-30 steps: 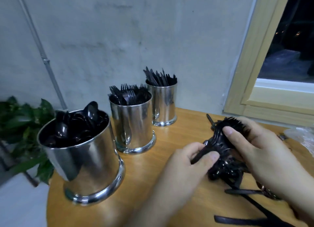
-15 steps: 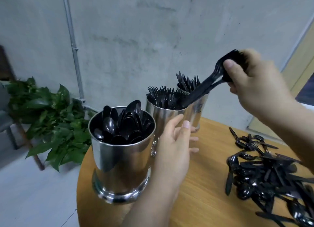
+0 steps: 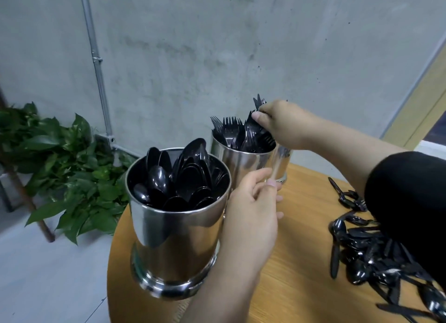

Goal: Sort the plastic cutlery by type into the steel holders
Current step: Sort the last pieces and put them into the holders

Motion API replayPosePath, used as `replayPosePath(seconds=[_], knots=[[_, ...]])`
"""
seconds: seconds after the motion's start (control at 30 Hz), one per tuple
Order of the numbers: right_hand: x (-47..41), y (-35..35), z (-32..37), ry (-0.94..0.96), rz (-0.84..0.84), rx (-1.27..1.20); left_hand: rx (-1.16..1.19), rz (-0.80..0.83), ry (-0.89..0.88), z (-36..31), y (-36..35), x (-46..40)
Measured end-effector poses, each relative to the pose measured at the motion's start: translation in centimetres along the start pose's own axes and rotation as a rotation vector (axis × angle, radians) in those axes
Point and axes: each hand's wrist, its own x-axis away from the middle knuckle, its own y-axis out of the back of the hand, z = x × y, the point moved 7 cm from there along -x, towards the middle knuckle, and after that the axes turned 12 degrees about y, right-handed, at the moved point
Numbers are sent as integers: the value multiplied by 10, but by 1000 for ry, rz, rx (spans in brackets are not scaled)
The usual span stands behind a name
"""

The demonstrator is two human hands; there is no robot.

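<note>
Three steel holders stand in a row on the round wooden table [image 3: 301,262]. The nearest holder [image 3: 173,245] is full of black spoons. The middle holder [image 3: 243,163] carries black forks. My right hand [image 3: 280,122] reaches over it and grips a bunch of forks [image 3: 253,134] whose handles are down inside that holder. Most of the third holder [image 3: 281,163] is hidden behind my right hand. My left hand [image 3: 251,216] is between the first two holders, fingers loosely bent beside the middle one; contact is unclear. A heap of mixed black cutlery [image 3: 369,255] lies on the table at the right.
A leafy green plant [image 3: 60,173] stands on the floor to the left of the table. A concrete wall with a metal pipe [image 3: 96,62] runs behind the holders. A wooden window frame [image 3: 420,100] is at the right edge.
My right hand has come down from above the holders and brought the fork bunch into the middle holder. My left hand stays near that holder. The camera has swung slightly left and closer.
</note>
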Motion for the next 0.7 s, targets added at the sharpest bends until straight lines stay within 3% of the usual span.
replayPosePath(seconds=[0.2, 0.37, 0.53, 0.7], knots=[[23, 26, -2, 121, -310, -75, -41, -1, 16, 1, 1, 2], [114, 16, -24, 63, -454, -194, -175, 22, 0, -1, -8, 11], [267, -32, -72, -144, -390, -166, -540, 157, -31, 18, -45, 29], [403, -60, -93, -311, -347, -105, -1146, 398, -163, 63, -105, 67]])
